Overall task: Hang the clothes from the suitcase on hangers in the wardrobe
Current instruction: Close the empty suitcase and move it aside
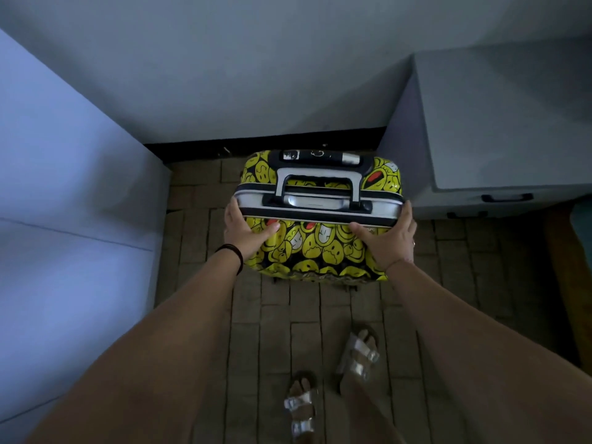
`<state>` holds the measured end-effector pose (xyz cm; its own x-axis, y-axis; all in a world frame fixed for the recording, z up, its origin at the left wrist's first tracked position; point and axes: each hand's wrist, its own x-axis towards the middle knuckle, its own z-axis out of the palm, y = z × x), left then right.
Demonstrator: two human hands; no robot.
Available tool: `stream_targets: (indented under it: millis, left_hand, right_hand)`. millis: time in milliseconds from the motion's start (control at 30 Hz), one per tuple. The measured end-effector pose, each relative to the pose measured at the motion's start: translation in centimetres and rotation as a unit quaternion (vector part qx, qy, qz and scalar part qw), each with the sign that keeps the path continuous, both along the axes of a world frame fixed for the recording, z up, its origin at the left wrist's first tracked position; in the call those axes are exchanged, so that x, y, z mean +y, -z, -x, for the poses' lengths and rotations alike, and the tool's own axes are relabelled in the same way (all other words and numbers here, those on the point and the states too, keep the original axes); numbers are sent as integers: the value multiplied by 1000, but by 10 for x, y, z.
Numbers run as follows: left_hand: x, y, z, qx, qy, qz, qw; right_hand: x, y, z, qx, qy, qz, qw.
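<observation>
Item: suitcase (pixel 320 248), shut, upright on floor (pixel 256 315) by wall (pixel 288 91); your left hand (pixel 246 232) & right hand (pixel 387 238) each clasp a top corner, so grip evenly, tip it twd you, lay flat w/o twisting.

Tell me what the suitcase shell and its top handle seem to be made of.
The suitcase has what looks like a hard plastic shell, glossy: the yellow smiley print throws sharp highlights and the corners look moulded. The top handle looks silver-grey, plastic or metal with a satin sheen; the dim light leaves that open.
</observation>
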<state>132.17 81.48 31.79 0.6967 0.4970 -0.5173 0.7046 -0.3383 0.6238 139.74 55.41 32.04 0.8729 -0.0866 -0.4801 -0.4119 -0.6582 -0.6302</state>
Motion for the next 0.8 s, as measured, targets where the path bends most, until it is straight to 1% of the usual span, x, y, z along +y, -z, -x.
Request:
stream_targets:
  millis: [167, 300, 433, 600, 800]
  left_hand:
    - [17, 0, -61, -22, -47, 4, 999]
    - [31, 4, -112, -17, -94, 5, 995]
    - [40, 8, -146, -23, -120, 18, 992]
    - [48, 10, -192, -36, -133, 16, 990]
    - [55, 12, -228, -41, -122, 15, 992]
  right_hand:
    - [24, 1, -80, 2, -25, -9, 1000]
    - [41, 1, -141, 7, -48, -14, 999]
    - [53, 3, -183, -5, -69, -13, 998]
    - [66, 2, -238, -6, -83, -15, 996]
    - [69, 3, -268, 15, -64, -1, 998]
